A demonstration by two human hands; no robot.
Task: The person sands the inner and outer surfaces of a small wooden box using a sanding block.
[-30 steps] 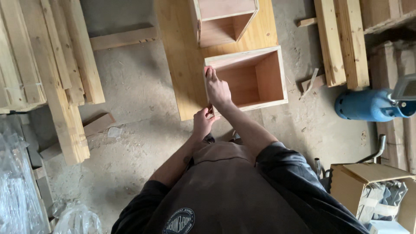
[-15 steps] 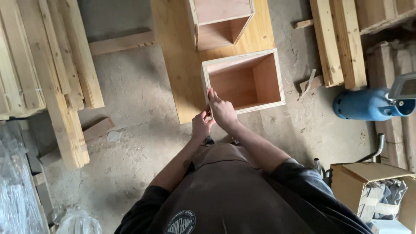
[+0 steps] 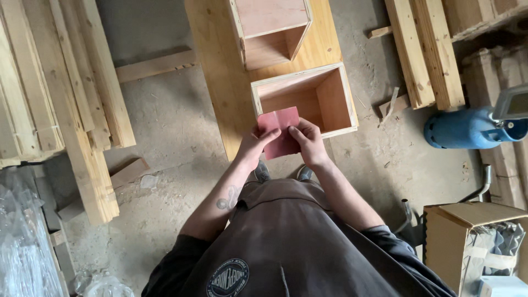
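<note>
Above the nearer open wooden box (image 3: 308, 99) on a plywood board (image 3: 220, 82), a reddish sandpaper sheet (image 3: 280, 132) is pinched by both hands — left hand (image 3: 254, 144), right hand (image 3: 309, 142) — apparently being readied; next, firm flat pressure seems needed.

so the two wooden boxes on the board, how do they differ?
The near box lies fully in view, just beyond the hands; the far box is cut off by the picture's top edge. The near box shows its whole hollow inside; the far box shows a flat pinkish panel with a shadowed opening below. The red sheet overlaps the near box's front, not the far box. Both are open, light plywood, resting on the same board.
</note>
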